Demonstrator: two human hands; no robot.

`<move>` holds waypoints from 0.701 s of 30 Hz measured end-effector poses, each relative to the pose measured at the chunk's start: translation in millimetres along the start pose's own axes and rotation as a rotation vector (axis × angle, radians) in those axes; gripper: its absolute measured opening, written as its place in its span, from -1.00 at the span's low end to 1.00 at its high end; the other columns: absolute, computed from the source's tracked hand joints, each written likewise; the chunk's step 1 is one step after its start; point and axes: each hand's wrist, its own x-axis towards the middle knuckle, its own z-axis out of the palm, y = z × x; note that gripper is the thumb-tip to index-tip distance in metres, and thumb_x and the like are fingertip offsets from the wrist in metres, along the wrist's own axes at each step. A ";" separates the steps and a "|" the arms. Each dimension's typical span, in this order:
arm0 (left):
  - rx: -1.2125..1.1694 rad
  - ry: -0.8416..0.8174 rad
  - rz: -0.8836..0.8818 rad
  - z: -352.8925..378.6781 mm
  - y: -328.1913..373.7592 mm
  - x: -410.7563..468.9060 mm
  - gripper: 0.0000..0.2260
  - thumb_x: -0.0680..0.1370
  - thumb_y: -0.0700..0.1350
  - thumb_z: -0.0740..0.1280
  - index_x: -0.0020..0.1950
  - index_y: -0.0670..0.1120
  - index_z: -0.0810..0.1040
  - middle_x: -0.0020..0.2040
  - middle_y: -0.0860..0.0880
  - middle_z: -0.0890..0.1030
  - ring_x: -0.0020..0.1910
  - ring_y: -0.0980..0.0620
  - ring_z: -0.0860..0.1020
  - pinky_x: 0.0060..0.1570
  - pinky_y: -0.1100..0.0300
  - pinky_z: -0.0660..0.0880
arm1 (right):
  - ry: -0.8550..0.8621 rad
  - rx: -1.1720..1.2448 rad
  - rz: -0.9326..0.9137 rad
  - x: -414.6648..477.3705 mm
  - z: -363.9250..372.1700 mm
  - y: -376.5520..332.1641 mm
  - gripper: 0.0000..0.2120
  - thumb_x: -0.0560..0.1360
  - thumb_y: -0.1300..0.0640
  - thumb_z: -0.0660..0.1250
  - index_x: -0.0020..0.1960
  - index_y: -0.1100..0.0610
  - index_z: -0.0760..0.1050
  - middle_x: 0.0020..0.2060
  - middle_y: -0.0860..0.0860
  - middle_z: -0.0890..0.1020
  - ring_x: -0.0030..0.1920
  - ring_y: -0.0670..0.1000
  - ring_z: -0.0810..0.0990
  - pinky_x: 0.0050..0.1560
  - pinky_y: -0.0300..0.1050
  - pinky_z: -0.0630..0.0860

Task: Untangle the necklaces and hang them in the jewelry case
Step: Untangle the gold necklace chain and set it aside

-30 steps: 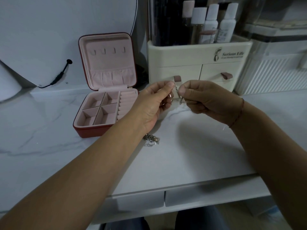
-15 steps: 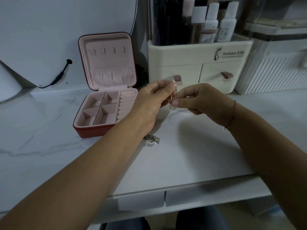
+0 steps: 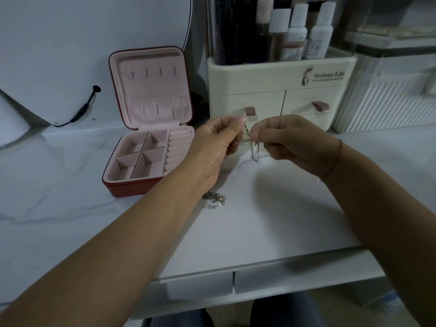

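A silver chain necklace (image 3: 254, 151) hangs between my two hands above the white table. My left hand (image 3: 218, 147) pinches one strand of it at the fingertips. My right hand (image 3: 287, 140) pinches the chain close beside, and a short loop dangles below the fingers. A second tangle of necklaces (image 3: 214, 199) lies on the table under my left wrist, partly hidden by the arm. The red jewelry case (image 3: 151, 128) stands open to the left, its pink lid upright with several small hooks (image 3: 152, 72) bare.
A cream cosmetics organizer (image 3: 280, 90) with two drawers and several bottles stands just behind my hands. A ribbed white box (image 3: 387, 100) is at the right. A mirror with a black cable (image 3: 82, 107) leans at the left. The table's front edge (image 3: 259, 265) runs below.
Both hands have lifted slightly and drawn a little apart, and the chain now hangs lower from my right fingers in a visible loop.
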 end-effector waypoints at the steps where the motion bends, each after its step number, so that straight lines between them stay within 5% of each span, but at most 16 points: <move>1: 0.002 0.000 -0.001 -0.5 -0.4 0.5 -0.87 0.54 -0.18 0.36 -0.21 -0.09 0.52 -0.47 0.07 0.47 -0.45 0.15 0.36 -0.34 0.29 0.34 | -0.015 0.031 0.008 -0.2 -1.2 0.4 -0.88 0.51 0.25 0.32 -0.20 0.15 0.55 -0.55 -0.05 0.24 -0.52 -0.10 0.12 -0.50 -0.27 0.07; 7: 0.004 -0.018 -0.006 -1.9 -0.2 0.9 -0.90 0.52 -0.14 0.38 -0.19 -0.08 0.53 -0.50 0.06 0.44 -0.49 0.15 0.35 -0.36 0.27 0.32 | -0.027 0.156 0.047 -0.9 -7.4 1.9 -0.79 0.48 0.16 0.32 -0.33 0.07 0.50 -0.54 -0.09 0.23 -0.52 -0.12 0.12 -0.51 -0.29 0.07; 13: -0.076 -0.008 -0.068 -3.2 5.1 -1.3 -0.90 0.55 -0.17 0.34 -0.17 -0.06 0.54 -0.42 0.04 0.46 -0.54 0.17 0.33 -0.47 0.34 0.34 | 0.264 0.210 0.022 1.4 -10.7 0.1 -0.69 0.56 0.21 0.28 -0.35 0.07 0.38 -0.59 -0.11 0.28 -0.57 -0.13 0.17 -0.53 -0.28 0.06; 17: -0.052 -0.019 -0.061 -2.9 4.5 -1.3 -0.90 0.55 -0.20 0.34 -0.16 -0.07 0.53 -0.40 0.06 0.51 -0.58 0.18 0.30 -0.51 0.35 0.28 | 0.516 0.226 -0.043 3.9 -13.2 -1.5 -0.80 0.56 0.28 0.24 -0.23 0.12 0.46 -0.56 -0.09 0.34 -0.62 -0.17 0.23 -0.62 -0.35 0.17; 21: -0.004 -0.023 -0.091 -1.9 3.3 -0.8 -0.89 0.51 -0.29 0.36 -0.13 -0.08 0.55 -0.43 0.08 0.55 -0.51 0.17 0.38 -0.44 0.34 0.33 | 0.583 0.258 -0.103 3.7 -11.8 -1.7 -0.83 0.57 0.27 0.23 -0.17 0.11 0.48 -0.47 -0.04 0.37 -0.55 -0.14 0.25 -0.56 -0.34 0.20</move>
